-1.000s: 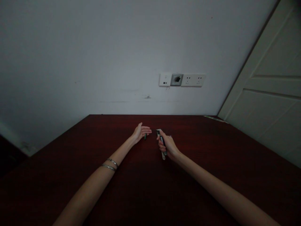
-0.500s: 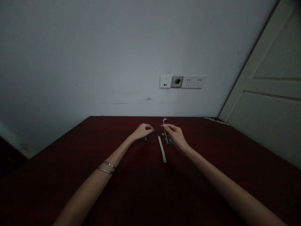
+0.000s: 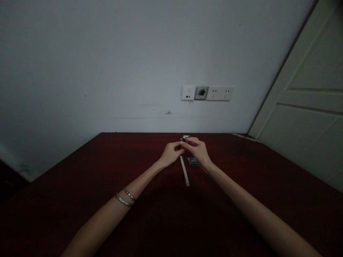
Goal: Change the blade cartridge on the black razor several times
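Note:
My right hand [image 3: 198,151] is closed in a pinch around a slim tool with a pale, metallic-looking head [image 3: 185,137]; its shaft is mostly hidden by my fingers. Against it, my left hand [image 3: 170,153] is closed too, thumb and fingertips meeting the right fingertips just below the head. What the left fingers pinch is too small and covered to make out. Below both hands, a narrow pale strip with a hole at its near end [image 3: 184,173] lies on the table. Beside it, under my right hand, sits a small clear and green flat case [image 3: 192,162].
The dark red table [image 3: 128,150] meets a grey-white wall [image 3: 144,71] at its far edge. Sockets and switches [image 3: 218,93] are set in that wall. A panelled door [image 3: 305,103] stands at the right, and a thin pale strip [image 3: 245,137] lies at the far right edge.
My left hand has moved right and now meets my right hand. The tool's head has dropped slightly and shifted left. The small green piece seen below my left hand is no longer visible.

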Demonstrator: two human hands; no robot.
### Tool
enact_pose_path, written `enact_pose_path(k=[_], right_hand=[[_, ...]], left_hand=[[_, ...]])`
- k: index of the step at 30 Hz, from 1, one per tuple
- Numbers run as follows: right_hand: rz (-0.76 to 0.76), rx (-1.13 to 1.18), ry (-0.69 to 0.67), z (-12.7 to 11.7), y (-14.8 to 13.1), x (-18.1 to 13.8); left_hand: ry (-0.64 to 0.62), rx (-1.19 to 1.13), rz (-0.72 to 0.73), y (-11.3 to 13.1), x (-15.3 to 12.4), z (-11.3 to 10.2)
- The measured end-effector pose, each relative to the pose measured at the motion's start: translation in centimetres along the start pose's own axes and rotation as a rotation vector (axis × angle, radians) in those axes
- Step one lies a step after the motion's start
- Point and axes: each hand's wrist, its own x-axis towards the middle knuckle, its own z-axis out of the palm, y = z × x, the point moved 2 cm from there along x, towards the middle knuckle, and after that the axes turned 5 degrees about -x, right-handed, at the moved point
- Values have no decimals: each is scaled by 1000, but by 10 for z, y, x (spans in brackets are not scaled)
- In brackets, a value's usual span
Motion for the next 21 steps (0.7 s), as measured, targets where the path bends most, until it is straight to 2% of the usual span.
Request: enact_pose_path(k=[3, 5, 7, 10, 12, 15, 18, 21], right_hand=[[124, 162, -57, -8, 1, 4], [185, 171, -67, -17, 7, 10], [186, -17, -86, -26, 16, 14], [76, -493, -218, -31, 31, 14], [-3, -794, -339, -25, 37, 5], [-18, -1166, -481, -10, 40, -16], [-8, -1363, -556, 5, 39, -34], [-9, -1403, -580, 13, 38, -43]], left_hand=[[-15, -15, -33, 1, 1, -5], [29, -50, -67, 2, 3, -10], [93, -79, -89, 2, 6, -16], [134, -108, -90, 3, 10, -21], [134, -116, -87, 5, 11, -22], [119, -114, -84, 7, 10, -20], [89, -113, -77, 9, 9, -18], [72, -115, -82, 9, 9, -17]])
